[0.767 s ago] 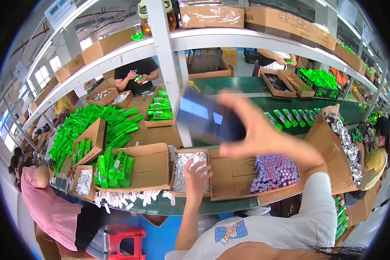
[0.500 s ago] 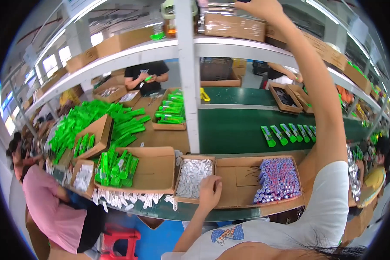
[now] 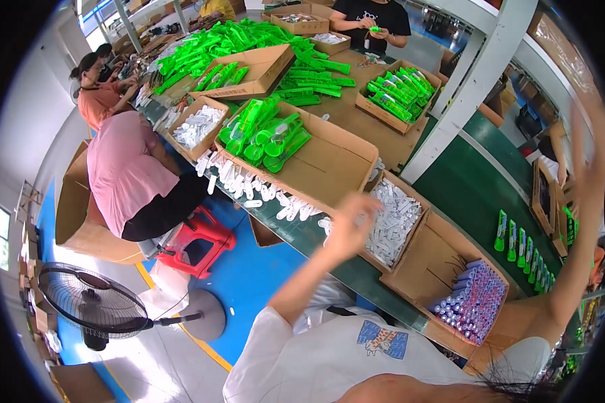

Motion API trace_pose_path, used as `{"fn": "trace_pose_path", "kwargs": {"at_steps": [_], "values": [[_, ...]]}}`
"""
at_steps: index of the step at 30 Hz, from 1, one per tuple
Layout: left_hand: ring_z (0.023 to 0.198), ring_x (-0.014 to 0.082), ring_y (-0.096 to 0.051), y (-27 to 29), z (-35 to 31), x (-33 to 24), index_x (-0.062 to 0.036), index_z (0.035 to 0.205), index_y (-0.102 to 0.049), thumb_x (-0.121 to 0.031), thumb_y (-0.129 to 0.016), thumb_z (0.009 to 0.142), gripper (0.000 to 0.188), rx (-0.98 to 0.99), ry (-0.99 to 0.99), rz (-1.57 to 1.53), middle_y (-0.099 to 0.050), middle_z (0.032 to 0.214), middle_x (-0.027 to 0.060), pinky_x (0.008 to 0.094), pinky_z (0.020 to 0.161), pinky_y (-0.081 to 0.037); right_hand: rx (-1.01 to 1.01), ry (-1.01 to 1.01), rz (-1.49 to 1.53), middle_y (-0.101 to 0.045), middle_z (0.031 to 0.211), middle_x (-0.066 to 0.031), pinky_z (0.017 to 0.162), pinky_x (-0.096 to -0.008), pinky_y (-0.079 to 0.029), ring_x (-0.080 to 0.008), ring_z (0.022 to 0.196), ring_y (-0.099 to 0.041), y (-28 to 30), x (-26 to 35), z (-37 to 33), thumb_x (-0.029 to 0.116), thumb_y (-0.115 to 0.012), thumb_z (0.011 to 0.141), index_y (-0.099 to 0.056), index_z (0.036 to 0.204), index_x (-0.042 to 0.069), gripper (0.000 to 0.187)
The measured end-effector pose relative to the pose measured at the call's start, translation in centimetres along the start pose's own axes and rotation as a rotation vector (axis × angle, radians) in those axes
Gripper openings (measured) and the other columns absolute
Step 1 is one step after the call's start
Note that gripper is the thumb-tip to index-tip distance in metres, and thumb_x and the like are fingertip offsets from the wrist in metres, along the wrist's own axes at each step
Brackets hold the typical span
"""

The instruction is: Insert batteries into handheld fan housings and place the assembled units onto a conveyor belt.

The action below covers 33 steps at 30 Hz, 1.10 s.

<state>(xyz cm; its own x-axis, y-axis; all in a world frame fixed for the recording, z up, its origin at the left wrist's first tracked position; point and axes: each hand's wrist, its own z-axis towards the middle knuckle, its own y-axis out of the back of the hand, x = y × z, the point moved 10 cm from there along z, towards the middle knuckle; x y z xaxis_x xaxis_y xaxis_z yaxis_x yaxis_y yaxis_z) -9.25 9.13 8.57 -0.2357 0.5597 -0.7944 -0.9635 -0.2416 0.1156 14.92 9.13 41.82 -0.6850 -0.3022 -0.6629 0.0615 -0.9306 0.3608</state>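
Note:
My left hand (image 3: pixel 351 227), smeared by motion, is over the near corner between a cardboard tray of green packs and a box of small clear-white plastic pieces (image 3: pixel 391 221). Whether it holds anything does not show. Up at the right edge, my right hand (image 3: pixel 588 138) is raised beside the shelf and also blurred; its fingers point upward. Below that arm, a cardboard box holds a stack of purple-and-pink cylinders (image 3: pixel 474 299) with silvery ends. Green packs (image 3: pixel 265 134) fill the left part of their tray (image 3: pixel 339 151).
White plastic pieces (image 3: pixel 249 188) lie along the bench edge. A heap of green packs (image 3: pixel 238 47) is farther back. A shelf post (image 3: pixel 474 87) rises at right. On the left are a seated person in pink (image 3: pixel 131 171), a red stool (image 3: pixel 198 245) and a fan (image 3: pixel 94 305).
The view has swung left and down. My left hand has moved left from the box of white pieces toward the green-pack tray. My right hand has come away from the upper shelf's box.

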Motion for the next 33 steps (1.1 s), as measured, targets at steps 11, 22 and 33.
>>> {"fn": "trace_pose_path", "kwargs": {"at_steps": [11,22,33], "values": [[0.108,0.0408,-0.059,18.2,13.6,21.7,-0.0060,0.119,-0.052,-0.036,-0.053,0.089,0.043,0.544,0.475,1.505,-0.054,0.122,0.0235,0.0480,0.087,-0.051,0.376,-0.725,1.178,-0.068,0.083,-0.0113,0.063,-0.0361,-0.052,-0.0281,0.073,-0.064,-4.2,21.2,-19.9,0.002,-0.067,0.076,-0.067,0.085,0.003,0.010],[0.091,0.0290,-0.061,10.1,9.3,9.0,-0.0025,0.127,-0.042,-0.012,-0.053,0.085,0.044,-0.031,0.216,0.416,-0.060,0.099,0.0179,0.0400,0.076,-0.049,0.526,-0.817,1.210,-0.067,0.083,-0.0119,0.066,-0.0378,-0.052,-0.0311,0.075,-0.064,-5.7,23.6,-27.6,0.007,-0.066,0.079,-0.068,0.089,0.006,0.010],[0.110,0.0230,-0.053,-13.2,-10.5,3.2,-0.0040,0.134,-0.039,-0.009,-0.051,0.083,0.052,0.297,1.061,-1.104,-0.051,0.123,0.0104,0.0367,0.094,-0.046,0.297,-0.250,1.304,-0.055,0.124,-0.0026,0.090,-0.0384,-0.043,-0.0253,0.112,-0.053,-5.2,24.9,-21.5,0.003,-0.063,0.070,-0.065,0.095,0.013,0.027]]}}
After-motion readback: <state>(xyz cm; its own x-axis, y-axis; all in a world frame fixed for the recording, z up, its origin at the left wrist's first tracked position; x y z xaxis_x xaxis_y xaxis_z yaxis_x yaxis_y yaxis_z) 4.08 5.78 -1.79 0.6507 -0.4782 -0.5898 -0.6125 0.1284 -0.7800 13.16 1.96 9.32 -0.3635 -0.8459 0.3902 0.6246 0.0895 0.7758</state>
